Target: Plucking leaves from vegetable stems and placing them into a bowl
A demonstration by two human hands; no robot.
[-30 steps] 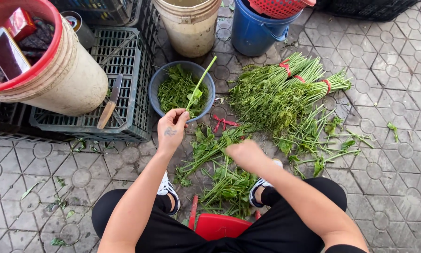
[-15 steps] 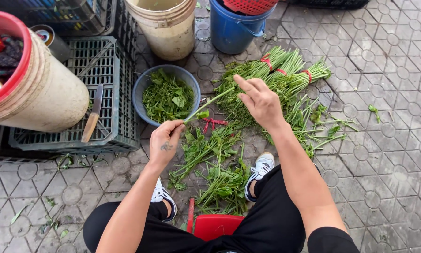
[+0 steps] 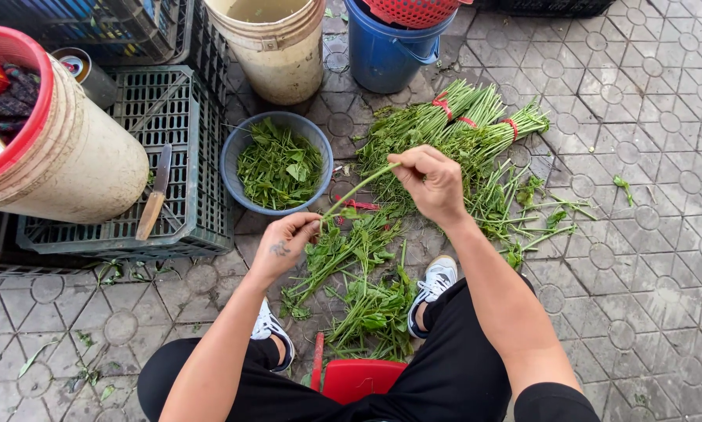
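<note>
Both hands pinch one green stem over the paved ground.

Left hand [image 3: 287,244] grips the lower end of the green stem [image 3: 356,190] between thumb and fingertips; right hand [image 3: 431,181] is closed around its upper end, so the stem runs slanted between them, above the paving. Just beyond the left hand, a blue-grey bowl [image 3: 234,153] holds picked green leaves [image 3: 279,166] and stands against the near right corner of a dark plastic crate [image 3: 180,101]. A wooden-handled knife [image 3: 155,194] lies on the crate's right edge. Bundles of greens tied with red bands [image 3: 476,121] lie beyond the right hand. Loose stems [image 3: 363,293] lie between the person's two white shoes. A cream bucket [image 3: 277,59] and a blue bucket [image 3: 390,51] stand at the far side.
</note>
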